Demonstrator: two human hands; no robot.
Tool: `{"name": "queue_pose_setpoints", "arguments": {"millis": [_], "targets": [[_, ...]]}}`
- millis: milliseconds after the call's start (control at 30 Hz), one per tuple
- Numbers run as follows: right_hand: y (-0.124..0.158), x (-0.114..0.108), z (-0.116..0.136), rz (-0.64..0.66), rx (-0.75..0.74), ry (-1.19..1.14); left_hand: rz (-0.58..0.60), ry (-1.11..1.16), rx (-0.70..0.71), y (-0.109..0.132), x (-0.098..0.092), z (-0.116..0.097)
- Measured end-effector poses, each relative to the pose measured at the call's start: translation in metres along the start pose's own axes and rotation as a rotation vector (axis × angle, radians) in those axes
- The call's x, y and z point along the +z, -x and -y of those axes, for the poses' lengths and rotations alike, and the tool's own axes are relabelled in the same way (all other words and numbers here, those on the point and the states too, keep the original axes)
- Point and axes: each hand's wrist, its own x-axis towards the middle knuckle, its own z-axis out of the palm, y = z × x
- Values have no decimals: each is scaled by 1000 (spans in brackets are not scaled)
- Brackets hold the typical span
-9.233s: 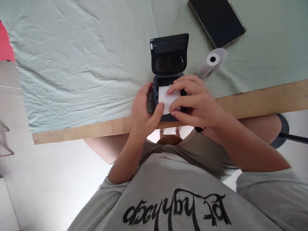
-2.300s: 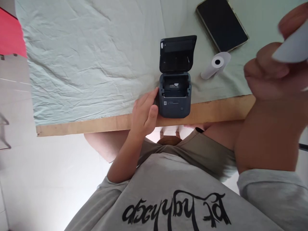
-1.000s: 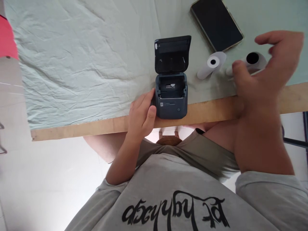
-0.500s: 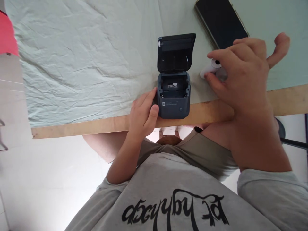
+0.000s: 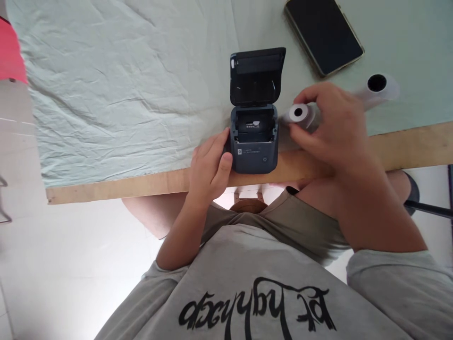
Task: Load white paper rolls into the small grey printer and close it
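Note:
A small dark blue label printer [image 5: 260, 153] stands near the table's front edge, its black lid [image 5: 256, 75] tipped up and its paper bay bare. Along the printer's left side, my left hand [image 5: 210, 165] rests with thumb and fingers against the casing, steadying it. My right hand [image 5: 334, 125] pinches a small white paper roll [image 5: 295, 113] with a dark hole in its core, just to the right of the printer. The roll's far end is partly covered by my fingers.
Behind my right hand lies a larger white roll [image 5: 389, 89] with a wide dark core. A phone [image 5: 325, 35] is at the back right. Pale green cloth [image 5: 123, 85] covers the table, with a wooden edge [image 5: 141, 182] in front.
My right hand has moved left and slightly down with the paper roll, closer to the printer. The larger roll and the whole phone now show. My left hand has stayed on the printer.

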Motion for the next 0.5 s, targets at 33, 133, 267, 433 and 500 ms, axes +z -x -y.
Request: {"name": "queue_pose_setpoints", "arguments": {"millis": [33, 133, 267, 433, 500], "targets": [[1, 3, -1, 8, -15, -28, -2, 0, -1, 0, 0, 0], [2, 10, -2, -5, -64, -106, -8, -5, -4, 0, 0, -1], [1, 14, -1, -23, -66, -165, -7, -19, -13, 1, 0, -2], [1, 17, -4, -30, -57, -173, -9, -12, -10, 1, 1, -2], [1, 19, -4, -58, -62, -201, -7, -12, -11, 0, 0, -2]]}}
